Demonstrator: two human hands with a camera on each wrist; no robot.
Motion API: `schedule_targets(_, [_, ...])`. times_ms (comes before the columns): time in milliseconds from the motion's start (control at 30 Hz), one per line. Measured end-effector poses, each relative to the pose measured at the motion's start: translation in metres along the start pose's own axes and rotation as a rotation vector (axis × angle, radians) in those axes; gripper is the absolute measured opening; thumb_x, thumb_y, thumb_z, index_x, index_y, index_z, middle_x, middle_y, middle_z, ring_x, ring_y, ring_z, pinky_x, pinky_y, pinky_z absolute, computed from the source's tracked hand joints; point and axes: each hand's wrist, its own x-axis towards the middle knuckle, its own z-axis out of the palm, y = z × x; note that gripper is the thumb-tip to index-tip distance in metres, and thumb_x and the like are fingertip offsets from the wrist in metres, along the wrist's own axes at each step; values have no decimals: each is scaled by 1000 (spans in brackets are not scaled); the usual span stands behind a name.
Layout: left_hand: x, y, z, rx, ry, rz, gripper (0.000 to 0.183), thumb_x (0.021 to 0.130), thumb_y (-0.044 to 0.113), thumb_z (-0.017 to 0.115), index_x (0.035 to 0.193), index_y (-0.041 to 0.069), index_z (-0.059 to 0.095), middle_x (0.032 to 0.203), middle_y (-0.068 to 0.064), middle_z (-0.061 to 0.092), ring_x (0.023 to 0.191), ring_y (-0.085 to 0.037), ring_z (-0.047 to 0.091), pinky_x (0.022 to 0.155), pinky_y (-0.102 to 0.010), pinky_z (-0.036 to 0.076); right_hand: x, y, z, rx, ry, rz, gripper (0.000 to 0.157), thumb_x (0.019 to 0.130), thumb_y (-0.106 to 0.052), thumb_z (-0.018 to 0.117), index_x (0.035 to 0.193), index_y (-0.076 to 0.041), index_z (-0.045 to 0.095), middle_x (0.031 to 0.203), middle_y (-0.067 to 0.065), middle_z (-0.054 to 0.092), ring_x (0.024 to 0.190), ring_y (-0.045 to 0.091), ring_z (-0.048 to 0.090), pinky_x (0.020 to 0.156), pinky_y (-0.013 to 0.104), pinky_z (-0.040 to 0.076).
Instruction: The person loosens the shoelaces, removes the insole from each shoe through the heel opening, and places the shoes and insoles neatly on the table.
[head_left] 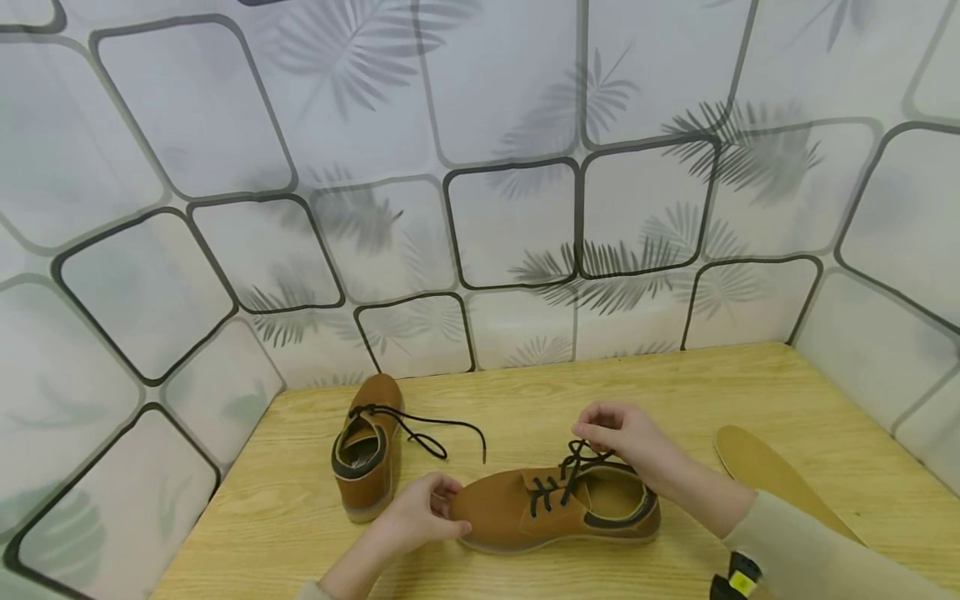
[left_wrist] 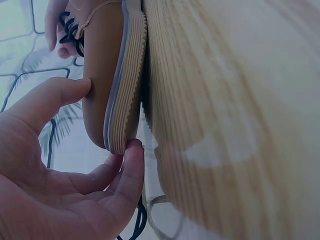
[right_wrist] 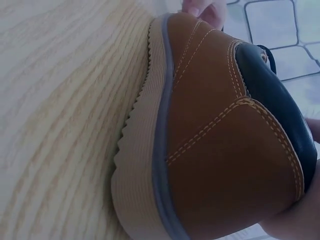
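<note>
A brown leather lace-up shoe (head_left: 495, 515) lies sole down on the wooden table, toe to the left. Around its toe my left hand (head_left: 422, 515) closes, with the thumb (left_wrist: 75, 91) against the upper and fingertips at the front of the ribbed sole (left_wrist: 131, 85). Above the shoe's opening, my right hand (head_left: 628, 437) pinches the black shoelace (head_left: 576, 460), which rises in loops from the eyelets. From the right wrist, the shoe's stitched heel (right_wrist: 225, 175) and dark padded collar (right_wrist: 272, 107) fill the view; the right fingertips are hidden there.
A matching brown shoe (head_left: 384, 475) stands at the left, heel toward me, its loose lace (head_left: 442, 422) trailing right on the table. A tan insole (head_left: 772, 471) lies to the right, partly behind the right sleeve (head_left: 810, 542). Patterned wall covering (head_left: 517, 225) encloses the table's back and sides.
</note>
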Motion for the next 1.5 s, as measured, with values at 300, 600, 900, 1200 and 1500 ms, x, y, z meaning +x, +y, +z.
schedule_targets(300, [0,0,0,4,3,-7,44,85,1,84,123,-6,64,112,-12,68,91,-16,63,76,-31,56,0,0,4,-146,-121,-50,13,98,-9,74,100,4,69,92,-2,68,84,11,64,76,26,56])
schedule_targets(600, [0,1,0,3,5,-5,45,84,1,84,123,-6,64,112,-12,68,91,-16,63,76,-31,56,-2,0,3,-129,-89,-65,19,99,-11,73,104,7,68,90,-1,68,80,10,63,75,27,56])
schedule_targets(900, [0,2,0,14,6,-10,45,85,2,84,124,-6,64,112,-12,68,92,-16,63,77,-31,56,0,1,0,90,3,-36,6,104,-12,67,99,-13,68,85,-8,65,79,10,61,77,28,54])
schedule_targets(1200, [0,3,0,11,-1,-8,45,85,2,84,124,-6,64,112,-12,67,92,-16,63,77,-31,55,-3,1,-2,159,47,-38,10,106,-10,64,99,-15,68,82,-9,67,79,10,62,80,27,57])
schedule_targets(1500, [-1,3,-1,15,-2,-1,44,85,2,84,123,-6,64,112,-12,67,91,-16,62,75,-29,54,-4,-2,1,370,221,-58,18,105,-2,65,93,-15,71,86,-8,73,80,7,70,81,23,61])
